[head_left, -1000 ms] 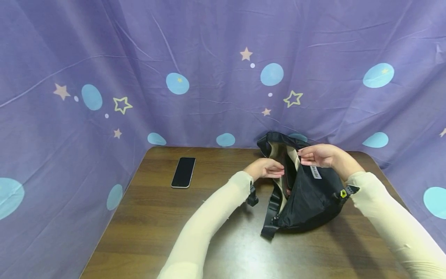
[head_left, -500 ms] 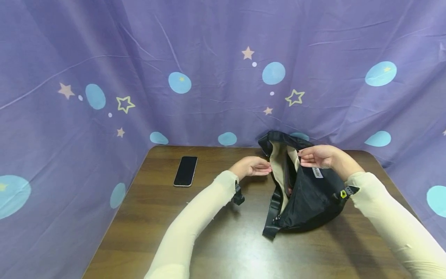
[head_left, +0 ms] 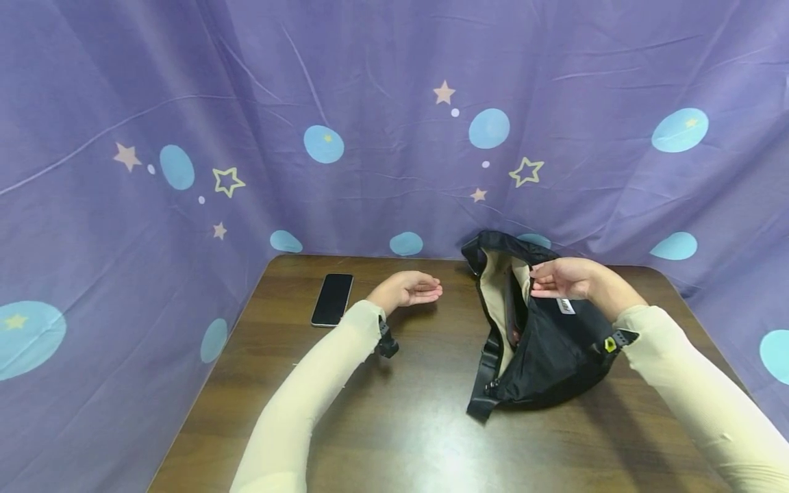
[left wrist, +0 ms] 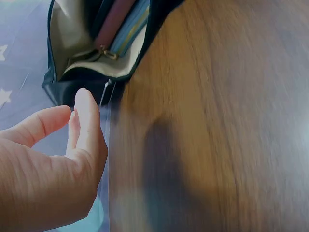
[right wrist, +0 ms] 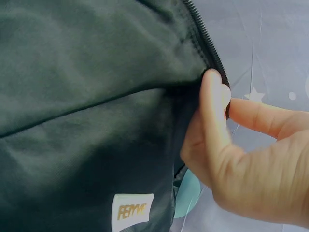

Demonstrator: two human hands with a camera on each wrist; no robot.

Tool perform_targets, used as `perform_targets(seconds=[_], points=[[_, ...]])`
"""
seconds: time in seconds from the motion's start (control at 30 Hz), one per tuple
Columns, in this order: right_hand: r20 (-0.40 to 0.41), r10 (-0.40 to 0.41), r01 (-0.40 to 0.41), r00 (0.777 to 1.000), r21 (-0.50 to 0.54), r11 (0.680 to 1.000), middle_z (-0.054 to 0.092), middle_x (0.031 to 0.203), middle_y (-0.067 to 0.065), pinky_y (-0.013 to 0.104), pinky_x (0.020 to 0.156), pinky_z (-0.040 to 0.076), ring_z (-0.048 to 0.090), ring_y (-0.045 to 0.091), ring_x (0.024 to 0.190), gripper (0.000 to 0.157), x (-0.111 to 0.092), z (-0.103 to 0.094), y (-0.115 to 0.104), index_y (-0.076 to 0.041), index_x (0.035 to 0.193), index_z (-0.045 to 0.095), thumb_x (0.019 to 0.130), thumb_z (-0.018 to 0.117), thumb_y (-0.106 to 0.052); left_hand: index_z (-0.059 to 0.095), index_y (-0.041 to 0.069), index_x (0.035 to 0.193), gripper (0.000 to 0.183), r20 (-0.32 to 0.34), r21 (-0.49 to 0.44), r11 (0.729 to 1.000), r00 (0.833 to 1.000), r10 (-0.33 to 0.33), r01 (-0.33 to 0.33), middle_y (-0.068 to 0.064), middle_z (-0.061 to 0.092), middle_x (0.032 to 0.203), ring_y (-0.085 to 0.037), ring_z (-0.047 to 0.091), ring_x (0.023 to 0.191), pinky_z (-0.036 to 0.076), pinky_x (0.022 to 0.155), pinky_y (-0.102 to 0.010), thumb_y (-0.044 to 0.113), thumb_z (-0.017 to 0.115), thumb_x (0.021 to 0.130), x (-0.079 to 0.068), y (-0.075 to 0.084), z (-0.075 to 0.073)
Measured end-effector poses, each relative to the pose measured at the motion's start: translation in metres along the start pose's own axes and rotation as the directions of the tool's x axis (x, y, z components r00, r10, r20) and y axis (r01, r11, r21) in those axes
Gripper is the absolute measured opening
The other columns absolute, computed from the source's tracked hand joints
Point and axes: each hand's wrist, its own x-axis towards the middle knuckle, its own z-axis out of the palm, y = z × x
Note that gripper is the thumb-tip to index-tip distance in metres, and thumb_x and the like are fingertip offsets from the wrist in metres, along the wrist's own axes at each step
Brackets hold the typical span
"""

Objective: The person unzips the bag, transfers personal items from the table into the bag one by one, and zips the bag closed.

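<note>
A black bag (head_left: 564,363) with a beige lining stands on the right of the table, its zip mouth gaping. My right hand (head_left: 564,279) pinches the zippered edge (right wrist: 205,38) of that mouth between thumb and fingers. Inside, the left wrist view shows a dark reddish item (left wrist: 114,21) beside a blue pouch-like item (left wrist: 131,31) with a yellowish zip. My left hand (head_left: 408,289) hovers over the table between bag and phone, holding nothing, its fingers lightly bent and apart from the thumb. A smartphone (head_left: 333,300) lies screen up and dark, left of that hand.
The brown wooden table (head_left: 394,411) meets a purple patterned curtain (head_left: 370,137) along its back and left edges. A black strap (head_left: 482,404) from the bag trails onto the table at its front. A white label (right wrist: 133,211) is sewn on the bag's side.
My left hand has come out of the bag's mouth and moved left toward the phone, with nothing in it. My right hand has kept its pinch on the bag's edge.
</note>
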Motion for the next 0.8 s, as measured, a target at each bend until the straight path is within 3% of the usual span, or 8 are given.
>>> perform_targets(seconds=[0.1,0.23,0.4,0.5,0.6,0.8], points=[[-0.011,0.004,-0.005,1.0,-0.039,0.999,0.059,0.085,-0.004,0.024,0.088,0.06,0.061,0.008,0.081,0.017,-0.001,0.0,-0.002,-0.012,0.099,0.054,0.106,0.042,-0.002,0.05,-0.009,0.143,0.043,-0.033,0.001,1.0,0.999,-0.001,0.001,-0.022,0.058,0.143,-0.022,0.067,0.1,0.048,0.112,-0.035,-0.003,0.055,0.101,-0.004,0.003,-0.012],[-0.02,0.01,-0.012,1.0,-0.078,0.997,0.057,0.09,-0.005,0.024,0.089,0.059,0.061,0.007,0.084,0.01,-0.002,-0.002,-0.003,-0.011,0.107,0.05,0.106,0.043,-0.005,0.049,-0.007,0.144,0.044,-0.069,-0.009,1.0,0.998,-0.005,0.005,-0.022,0.055,0.147,-0.02,0.066,0.094,0.049,0.112,-0.034,-0.002,0.055,0.101,-0.01,0.005,-0.028],[-0.019,0.02,-0.022,1.0,-0.107,0.994,0.057,0.091,-0.007,0.024,0.09,0.058,0.061,0.007,0.086,0.009,-0.002,-0.006,-0.004,-0.012,0.109,0.05,0.106,0.043,-0.007,0.049,-0.007,0.144,0.043,-0.106,-0.02,1.0,0.994,-0.002,0.0,-0.02,0.061,0.136,-0.023,0.066,0.105,0.047,0.114,-0.034,-0.001,0.053,0.102,-0.017,0.009,-0.052],[-0.015,0.026,-0.027,1.0,-0.117,0.993,0.057,0.09,-0.007,0.025,0.09,0.058,0.06,0.007,0.085,0.011,-0.002,-0.007,-0.005,-0.015,0.105,0.053,0.107,0.044,-0.009,0.05,-0.006,0.143,0.041,-0.134,-0.018,1.0,0.991,0.003,-0.005,-0.018,0.064,0.126,-0.022,0.069,0.099,0.046,0.114,-0.034,-0.001,0.053,0.102,-0.018,0.012,-0.068],[-0.008,0.025,-0.026,1.0,-0.123,0.992,0.057,0.09,-0.008,0.025,0.091,0.058,0.06,0.007,0.086,0.012,-0.002,-0.007,-0.006,-0.016,0.104,0.053,0.107,0.043,-0.009,0.048,-0.006,0.144,0.043,-0.157,-0.015,1.0,0.988,0.001,-0.004,-0.016,0.066,0.118,-0.017,0.067,0.08,0.045,0.115,-0.034,0.0,0.053,0.102,-0.019,0.014,-0.084],[0.002,0.022,-0.022,1.0,-0.081,0.996,0.057,0.089,-0.005,0.026,0.09,0.059,0.06,0.008,0.085,0.016,-0.001,-0.005,-0.004,-0.014,0.102,0.053,0.106,0.041,-0.005,0.05,-0.002,0.142,0.041,-0.18,0.018,1.0,0.984,-0.012,0.016,-0.009,0.07,0.1,-0.015,0.068,0.086,0.043,0.117,-0.033,0.002,0.053,0.102,-0.029,0.017,-0.11]])
